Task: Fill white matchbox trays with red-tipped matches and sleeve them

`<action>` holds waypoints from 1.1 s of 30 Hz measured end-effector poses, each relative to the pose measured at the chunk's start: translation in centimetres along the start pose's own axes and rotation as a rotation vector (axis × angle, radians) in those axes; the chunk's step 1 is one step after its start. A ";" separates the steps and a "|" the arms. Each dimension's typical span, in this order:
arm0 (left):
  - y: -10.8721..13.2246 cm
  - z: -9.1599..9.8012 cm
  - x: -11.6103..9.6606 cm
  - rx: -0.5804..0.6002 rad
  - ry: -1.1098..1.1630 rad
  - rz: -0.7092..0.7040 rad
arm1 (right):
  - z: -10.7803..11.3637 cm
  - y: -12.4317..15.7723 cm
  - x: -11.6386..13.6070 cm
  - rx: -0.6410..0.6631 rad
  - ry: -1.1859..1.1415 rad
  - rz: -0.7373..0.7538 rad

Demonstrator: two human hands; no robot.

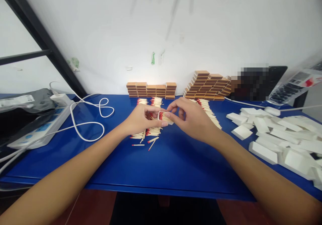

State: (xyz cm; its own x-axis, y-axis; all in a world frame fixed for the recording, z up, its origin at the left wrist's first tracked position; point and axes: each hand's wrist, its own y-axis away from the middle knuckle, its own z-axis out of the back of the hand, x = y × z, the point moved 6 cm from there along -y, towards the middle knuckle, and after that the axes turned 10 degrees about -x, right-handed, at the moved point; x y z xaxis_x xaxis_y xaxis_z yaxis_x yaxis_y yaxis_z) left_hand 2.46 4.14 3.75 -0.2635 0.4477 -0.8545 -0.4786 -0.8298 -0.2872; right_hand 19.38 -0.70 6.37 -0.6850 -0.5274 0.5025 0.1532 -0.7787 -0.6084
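Note:
Above the blue table (176, 164), both my hands meet at a small white matchbox tray (163, 117) filled with red-tipped matches. My left hand (142, 119) pinches its left end, fingers closed around it. My right hand (192, 119) grips the right end with thumb and fingers. Under my hands lies a heap of loose matches (151, 132), with a few strays (144, 144) toward the near side. More matches (210, 112) stretch in a row behind my right hand.
Stacks of brown matchbox sleeves (151, 90) and a leaning pile (208, 85) stand against the wall. White empty trays (276, 134) crowd the right side. A power strip (42, 129) and a looped white cable (93, 121) lie at the left.

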 end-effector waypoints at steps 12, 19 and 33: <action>0.0 0.2 -0.6 -0.019 0.005 -0.017 | 0.1 0.0 0.6 0.003 -0.031 0.062; 0.0 0.1 -0.3 -0.015 0.000 0.011 | -0.2 0.2 0.5 0.016 -0.041 0.096; 0.0 0.0 -0.3 -0.009 0.006 0.034 | -0.3 0.2 0.1 -0.011 -0.028 0.086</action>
State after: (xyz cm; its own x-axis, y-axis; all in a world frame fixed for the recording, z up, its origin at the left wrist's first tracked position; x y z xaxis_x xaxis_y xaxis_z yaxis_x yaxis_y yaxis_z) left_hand 2.48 3.99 4.03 -0.2741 0.4174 -0.8664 -0.4617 -0.8474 -0.2622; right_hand 19.16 -0.81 6.12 -0.6491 -0.6020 0.4651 0.2032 -0.7264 -0.6566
